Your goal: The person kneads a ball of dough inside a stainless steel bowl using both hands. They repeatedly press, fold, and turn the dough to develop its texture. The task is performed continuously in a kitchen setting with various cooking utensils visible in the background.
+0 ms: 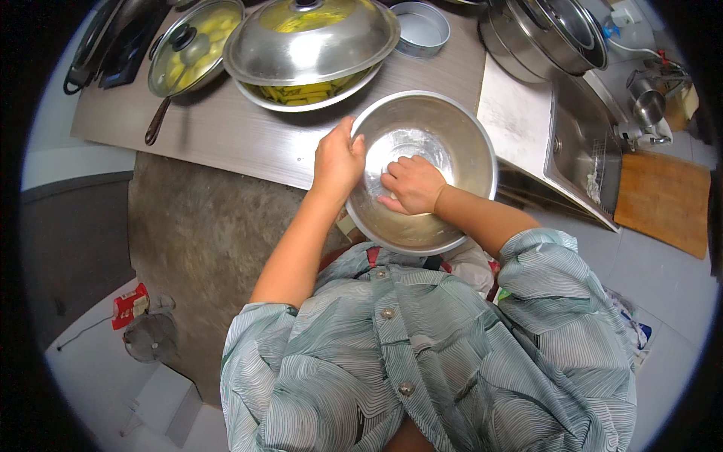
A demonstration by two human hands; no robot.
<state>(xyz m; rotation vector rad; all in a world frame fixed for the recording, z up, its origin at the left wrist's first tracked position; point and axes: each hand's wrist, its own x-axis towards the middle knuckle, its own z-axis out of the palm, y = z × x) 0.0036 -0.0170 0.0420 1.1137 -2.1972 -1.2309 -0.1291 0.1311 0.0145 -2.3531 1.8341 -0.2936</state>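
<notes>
A wide stainless steel bowl [467, 148] sits at the counter's front edge, close against my body, its floor smeared with white residue. My left hand [340, 161] grips the bowl's left rim, thumb on the inner side. Down inside the bowl, my right hand [415, 183] presses with curled fingers on a lump of pale dough [419, 214]. Most of that dough is hidden under the palm; only a thin light edge shows.
Behind the bowl stand a large pan of yellow-green strips [299, 93] under a domed metal lid [305, 53], a glass-lidded pan [217, 48] and a round tin [421, 31]. To the right are a steamer pot [517, 45], a sink [582, 130] and a wooden board [661, 203].
</notes>
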